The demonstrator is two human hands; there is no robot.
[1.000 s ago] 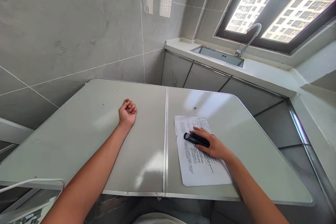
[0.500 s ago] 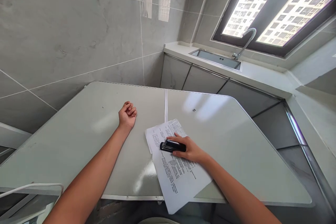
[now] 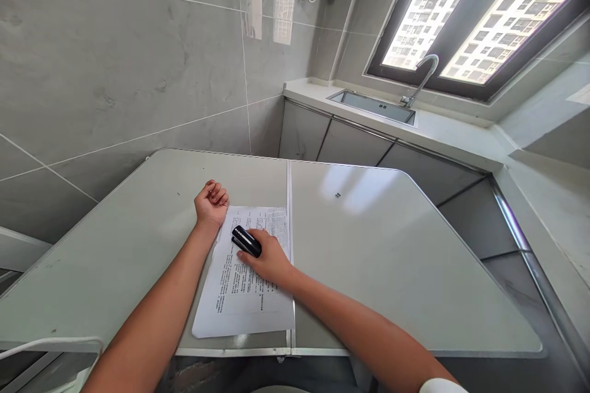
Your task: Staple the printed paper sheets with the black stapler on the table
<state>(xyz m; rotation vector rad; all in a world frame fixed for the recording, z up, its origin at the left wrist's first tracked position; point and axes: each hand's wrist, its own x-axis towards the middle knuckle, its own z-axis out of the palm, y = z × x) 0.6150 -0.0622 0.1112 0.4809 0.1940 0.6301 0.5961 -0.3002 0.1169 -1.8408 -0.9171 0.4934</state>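
Note:
A stack of printed paper (image 3: 244, 295) lies on the grey folding table (image 3: 391, 245), just left of its centre seam. My right hand (image 3: 267, 259) rests on the paper and is closed around a small black stapler (image 3: 246, 241), pressing it onto the sheets. My left hand (image 3: 211, 203) lies on the table at the paper's upper left corner, fingers loosely curled, holding nothing that I can see.
A tiled wall runs behind the table. A counter with a steel sink (image 3: 373, 104) and curved tap (image 3: 421, 73) stands at the back right under a window. A white rail (image 3: 50, 344) shows at the lower left.
My right hand has slid the paper and stapler leftward across the seam, turning the sheets upright. The paper now lies beside my left hand, which shifted slightly left.

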